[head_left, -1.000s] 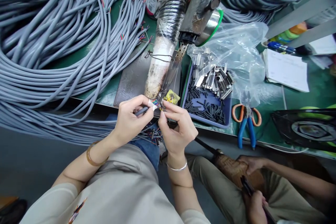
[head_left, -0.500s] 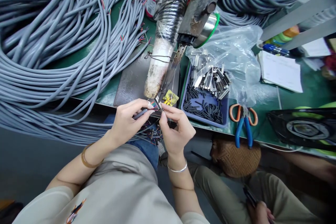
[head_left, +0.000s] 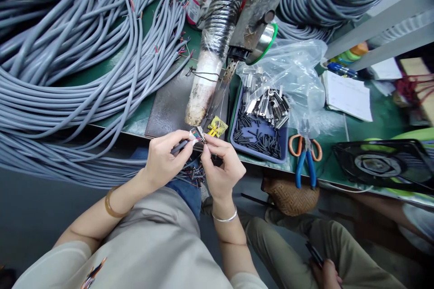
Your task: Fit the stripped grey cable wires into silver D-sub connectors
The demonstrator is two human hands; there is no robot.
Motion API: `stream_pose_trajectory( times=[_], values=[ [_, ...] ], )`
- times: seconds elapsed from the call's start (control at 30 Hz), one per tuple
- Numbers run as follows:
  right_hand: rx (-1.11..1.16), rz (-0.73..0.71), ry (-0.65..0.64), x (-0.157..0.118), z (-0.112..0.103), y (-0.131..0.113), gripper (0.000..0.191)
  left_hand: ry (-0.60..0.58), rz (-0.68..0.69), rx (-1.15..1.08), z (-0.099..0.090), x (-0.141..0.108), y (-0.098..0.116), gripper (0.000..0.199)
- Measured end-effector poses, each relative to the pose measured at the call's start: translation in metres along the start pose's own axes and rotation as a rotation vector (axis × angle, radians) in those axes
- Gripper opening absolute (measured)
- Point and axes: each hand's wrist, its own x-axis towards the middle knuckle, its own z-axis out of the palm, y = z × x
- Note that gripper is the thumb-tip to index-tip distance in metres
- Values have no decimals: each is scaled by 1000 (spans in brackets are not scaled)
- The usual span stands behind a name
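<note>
My left hand (head_left: 168, 156) pinches the end of a grey cable (head_left: 179, 146), whose thin coloured wires meet a small metal connector (head_left: 200, 134). The fingertips of my right hand (head_left: 222, 162) are closed on the connector's right side. Both hands are close together at the table's front edge, just below the white, stained nozzle (head_left: 199, 104) of a hose. A yellow piece (head_left: 218, 126) lies right behind my right fingers. Wires and connectors of other cables (head_left: 195, 174) hang below my hands.
Grey cables (head_left: 84, 99) fill the left. Right of the nozzle is a blue tray (head_left: 283, 144) with connectors and black tubes, then pliers (head_left: 306, 162) and a black fan (head_left: 383, 165). A solder spool (head_left: 266, 43) hangs behind. Another person's hand (head_left: 327, 275) holds something dark at lower right.
The connector between my fingers has turned, showing its coloured wires more broadly. The view has shifted slightly, with the tray, pliers and fan now farther left. Both hands keep their grip.
</note>
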Motion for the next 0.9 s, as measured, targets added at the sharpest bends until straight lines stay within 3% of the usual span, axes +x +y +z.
stream_pose_trajectory(
  times=[0.73,0.9],
  values=[
    [-44,-66,62,16,4,2,19,31,41,29,4,7,0,8],
    [-96,-98,63,15,4,0,18,17,-12,7,3,6,0,7]
  ],
)
